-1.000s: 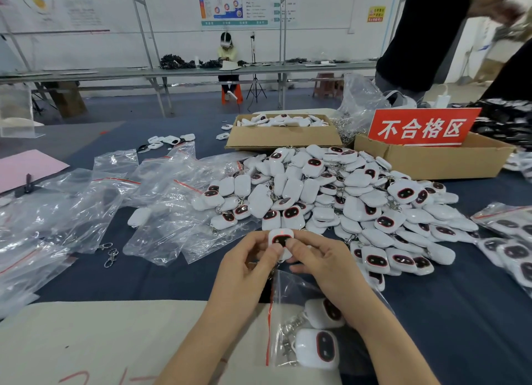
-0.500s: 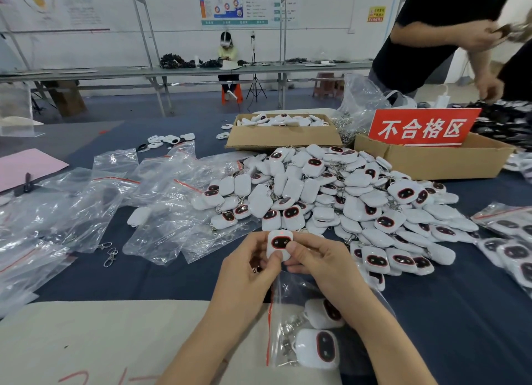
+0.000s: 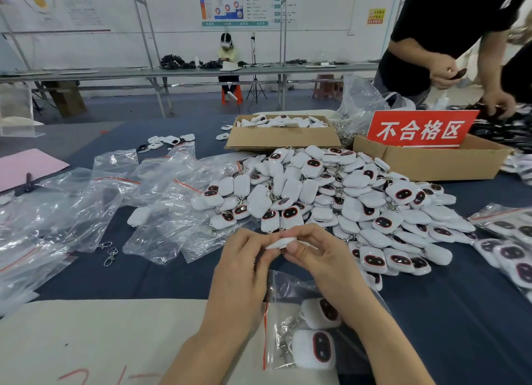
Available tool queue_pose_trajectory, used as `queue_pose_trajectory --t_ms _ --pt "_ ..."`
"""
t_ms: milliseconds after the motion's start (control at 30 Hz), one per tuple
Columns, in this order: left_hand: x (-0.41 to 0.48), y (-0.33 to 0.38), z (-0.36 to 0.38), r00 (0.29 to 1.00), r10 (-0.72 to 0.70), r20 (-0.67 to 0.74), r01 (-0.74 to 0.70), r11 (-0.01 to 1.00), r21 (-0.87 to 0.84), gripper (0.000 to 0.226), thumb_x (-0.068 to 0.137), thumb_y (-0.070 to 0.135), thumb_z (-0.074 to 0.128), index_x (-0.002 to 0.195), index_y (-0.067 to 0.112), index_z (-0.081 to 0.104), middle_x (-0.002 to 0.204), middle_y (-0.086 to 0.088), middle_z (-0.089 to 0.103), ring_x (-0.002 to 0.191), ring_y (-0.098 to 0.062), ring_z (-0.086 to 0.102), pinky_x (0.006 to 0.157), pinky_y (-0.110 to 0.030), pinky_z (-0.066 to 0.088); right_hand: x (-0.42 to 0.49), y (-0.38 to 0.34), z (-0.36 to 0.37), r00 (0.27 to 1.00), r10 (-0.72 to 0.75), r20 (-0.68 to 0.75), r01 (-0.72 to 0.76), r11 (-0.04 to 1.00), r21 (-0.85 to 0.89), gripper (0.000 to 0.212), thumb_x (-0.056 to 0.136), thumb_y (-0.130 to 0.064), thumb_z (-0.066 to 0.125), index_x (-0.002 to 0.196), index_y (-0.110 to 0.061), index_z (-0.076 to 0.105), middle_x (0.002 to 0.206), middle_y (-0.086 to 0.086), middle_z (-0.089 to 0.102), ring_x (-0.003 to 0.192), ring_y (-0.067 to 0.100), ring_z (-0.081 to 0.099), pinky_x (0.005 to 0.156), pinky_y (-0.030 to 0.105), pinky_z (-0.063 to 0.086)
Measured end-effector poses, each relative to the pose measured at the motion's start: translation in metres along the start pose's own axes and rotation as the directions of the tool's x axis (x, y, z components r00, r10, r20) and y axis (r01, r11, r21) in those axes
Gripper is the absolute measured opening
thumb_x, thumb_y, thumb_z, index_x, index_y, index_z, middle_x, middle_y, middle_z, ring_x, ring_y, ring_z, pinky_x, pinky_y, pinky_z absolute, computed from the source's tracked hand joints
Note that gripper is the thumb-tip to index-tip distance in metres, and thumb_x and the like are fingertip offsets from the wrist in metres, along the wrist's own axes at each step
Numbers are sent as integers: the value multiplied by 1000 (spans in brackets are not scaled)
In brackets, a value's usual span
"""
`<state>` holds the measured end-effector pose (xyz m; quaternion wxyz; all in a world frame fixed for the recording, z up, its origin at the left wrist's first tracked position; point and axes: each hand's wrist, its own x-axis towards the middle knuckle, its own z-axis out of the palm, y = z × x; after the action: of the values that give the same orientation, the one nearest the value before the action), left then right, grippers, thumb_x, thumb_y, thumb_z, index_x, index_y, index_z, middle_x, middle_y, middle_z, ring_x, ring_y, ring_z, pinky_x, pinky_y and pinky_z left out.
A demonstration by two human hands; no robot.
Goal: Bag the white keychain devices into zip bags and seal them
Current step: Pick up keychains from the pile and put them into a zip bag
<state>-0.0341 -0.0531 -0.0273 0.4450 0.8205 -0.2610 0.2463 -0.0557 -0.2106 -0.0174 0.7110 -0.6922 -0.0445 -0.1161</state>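
— Where is the white keychain device [image 3: 280, 243]?
— Mid-frame, edge-on, pinched between the fingertips of the left hand [image 3: 243, 265] and right hand [image 3: 318, 258], above the zip bag [image 3: 283, 298] at lower centre.
— Both gripping?
— Seemingly; the left fingertips are partly hidden.

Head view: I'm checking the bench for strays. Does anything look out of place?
Yes: loose metal clasps lie on the blue cloth with no device attached, and one white keychain device sits apart from the main pile, among the empty zip bags.
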Motion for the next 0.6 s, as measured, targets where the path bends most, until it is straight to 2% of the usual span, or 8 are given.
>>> queue_pose_trajectory --t_ms 100,167,233,333,433,500,600 --pt "1 -1 -1 999 24 -35 -24 1000 -6 23 95 23 60 111 37 66 96 21 51 97 -4 55 83 -12 41 0 -1 0 1000 -6 17 6 1000 5 37 93 -2 64 86 -36 75 103 -3 76 103 15 71 89 26 57" --pt "1 -4 -1 999 25 -46 -26 1000 -9 19 95 19 63 109 31 70 96 20 52 96 -4 56 82 -12 41 0 -1 1 1000 -9 18 9 1000 -1 35 94 -2 64 86 -34 75 104 -3 76 103 15 71 90 27 57" --pt "2 -5 0 1000 -9 -28 8 999 -32 20 95 16 66 106 32 71 98 21 54 99 -4 56 84 -10 40 0 0 1 1000 -10 5 9 1000 10 30 94 -1 64 89 -29 74 104 -2 76 103 15 71 90 27 57" --pt "4 -3 0 988 -139 65 148 974 -170 15 96 31 61 109 33 69 110 21 57 108 -4 59 90 -12 43 0 -1 0 1000 -6 -1 6 1000 -29 23 95 -2 63 99 -23 71 109 -5 75 105 11 70 92 27 56" --pt "6 -5 -2 926 -320 199 367 886 -283 30 95 47 55 122 36 64 118 18 63 110 0 61 98 -24 49 0 -1 0 998 41 47 -39 998 -53 23 95 2 60 101 -18 68 121 -13 70 111 -1 65 95 18 52" --pt "9 -7 -4 890 -377 257 444 843 -304 29 96 40 60 125 39 61 122 19 65 113 5 59 102 -24 47 0 -2 1 994 65 89 -62 997 -36 23 95 2 59 105 -17 67 129 -15 66 114 -6 62 89 10 49" --pt "10 -6 -6 884 -388 260 462 808 -366 32 94 15 69 118 36 65 118 12 68 111 -3 63 99 -23 48 -1 -3 1 993 59 107 -59 998 0 25 94 -3 63 116 -16 64 117 -7 74 109 3 68 86 12 51"
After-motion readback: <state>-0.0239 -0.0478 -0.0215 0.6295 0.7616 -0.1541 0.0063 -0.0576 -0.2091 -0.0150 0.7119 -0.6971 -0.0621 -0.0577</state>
